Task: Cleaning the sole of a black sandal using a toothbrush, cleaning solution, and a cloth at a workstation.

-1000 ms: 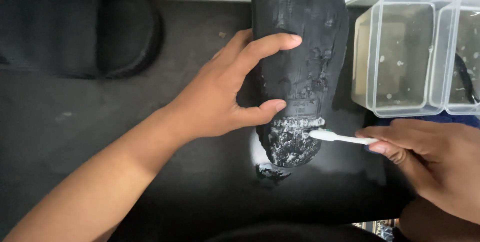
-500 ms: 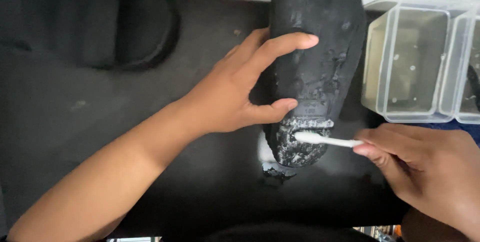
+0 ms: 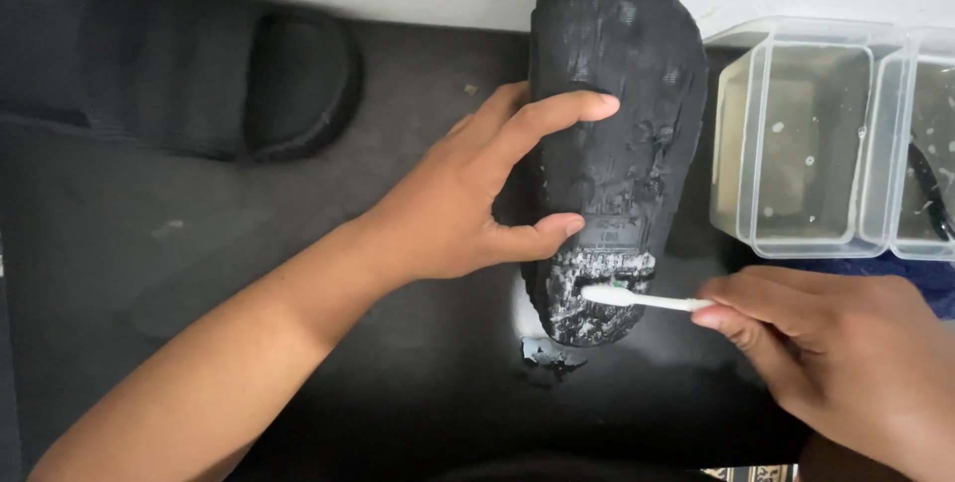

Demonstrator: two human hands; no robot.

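Observation:
A black sandal lies sole-up on a dark mat, with its heel end covered in white foam. My left hand grips the sandal's left edge, fingers and thumb pressed on the sole. My right hand holds a white toothbrush by the handle. The brush head rests on the foamy heel of the sole.
A second black sandal lies upright at the upper left of the mat. Two clear plastic tubs with cloudy water stand at the right, close to the sandal. A small puddle of dark foam sits just below the heel.
The toothbrush head has slid leftward across the foamy heel. My left hand keeps its grip on the sandal; the view shifted slightly.

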